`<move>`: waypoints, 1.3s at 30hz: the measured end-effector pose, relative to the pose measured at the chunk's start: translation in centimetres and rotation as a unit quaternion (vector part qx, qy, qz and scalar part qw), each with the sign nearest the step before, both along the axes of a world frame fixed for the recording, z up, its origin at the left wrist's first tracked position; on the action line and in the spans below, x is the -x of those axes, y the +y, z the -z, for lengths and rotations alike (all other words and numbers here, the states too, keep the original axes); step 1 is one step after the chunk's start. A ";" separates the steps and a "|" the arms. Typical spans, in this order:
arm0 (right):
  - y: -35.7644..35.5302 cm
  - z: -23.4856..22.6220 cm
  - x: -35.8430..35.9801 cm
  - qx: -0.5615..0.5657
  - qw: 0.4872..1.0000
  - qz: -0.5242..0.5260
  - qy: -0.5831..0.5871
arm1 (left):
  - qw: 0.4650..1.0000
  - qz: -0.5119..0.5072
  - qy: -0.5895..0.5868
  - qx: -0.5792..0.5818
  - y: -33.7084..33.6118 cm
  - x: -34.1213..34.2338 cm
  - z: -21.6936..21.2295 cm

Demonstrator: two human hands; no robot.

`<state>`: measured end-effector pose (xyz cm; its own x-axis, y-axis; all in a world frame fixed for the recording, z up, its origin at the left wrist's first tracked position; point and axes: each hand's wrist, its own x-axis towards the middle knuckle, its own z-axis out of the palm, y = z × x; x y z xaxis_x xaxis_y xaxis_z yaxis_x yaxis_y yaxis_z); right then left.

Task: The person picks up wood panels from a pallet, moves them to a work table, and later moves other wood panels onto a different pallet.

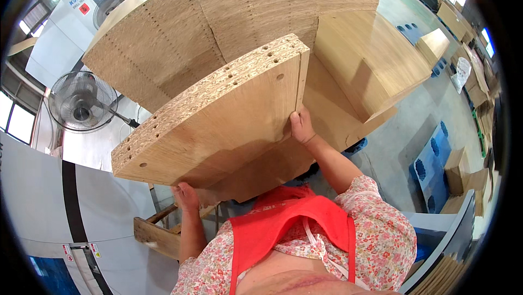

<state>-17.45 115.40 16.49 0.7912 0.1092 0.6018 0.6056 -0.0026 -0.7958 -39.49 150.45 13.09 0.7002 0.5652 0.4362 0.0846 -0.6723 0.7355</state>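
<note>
Between my two hands is a small stack of wood-grain chipboard panels [218,126], tilted, with round drilled holes along its rough upper edge. My left hand [188,197] grips the near lower left edge of the stack, its thumb on the face and its other fingers hidden. At the right end, my right hand [302,126] closes around the side edge with the thumb showing. Behind the panels stands a tall, long stack of chipboard [261,1] with rows of holes in its edges. Below the held panels lies a flat brown sheet [327,110].
Another block of wood-grain panels [376,61] sits at the right of the sheet. A standing fan [81,102] is at the left, by a white machine [68,28]. A wooden stool [158,238] stands at my left, and a blue pallet [430,170] lies at the right.
</note>
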 end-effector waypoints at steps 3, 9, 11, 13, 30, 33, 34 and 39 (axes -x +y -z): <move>-0.6 0.5 -0.3 0.038 0.999 0.003 -0.006 | 0.997 -0.018 0.045 0.058 0.7 -0.1 1.9; -2.1 0.8 -0.9 0.135 0.991 0.014 -0.021 | 0.991 -0.062 -0.048 0.111 -1.7 -0.9 3.6; -1.8 0.5 -0.8 0.126 0.992 0.013 -0.028 | 0.980 -0.118 0.003 0.163 -2.5 -1.2 2.7; -1.2 -0.2 -0.6 0.085 0.996 -0.008 -0.011 | 0.969 -0.134 0.010 0.206 -3.1 -1.6 1.3; -18.5 -21.5 5.4 0.295 0.921 0.234 0.094 | 0.853 0.228 0.095 0.459 -17.0 -10.8 -16.5; -24.2 -22.0 4.0 0.307 0.908 0.265 0.105 | 0.841 0.278 0.137 0.443 -21.8 -14.2 -17.4; -26.2 -22.2 3.3 0.305 0.905 0.275 0.111 | 0.832 0.295 0.141 0.449 -23.5 -15.3 -17.6; -35.6 -22.1 0.7 0.317 0.894 0.253 0.190 | 0.798 0.344 0.205 0.450 -31.2 -20.0 -18.4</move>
<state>-18.14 79.81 38.57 0.9702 -0.0962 0.2226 0.0856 -0.7229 -0.6856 -19.50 119.21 31.44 0.9593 -0.0603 -0.2758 0.2813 0.1216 0.9519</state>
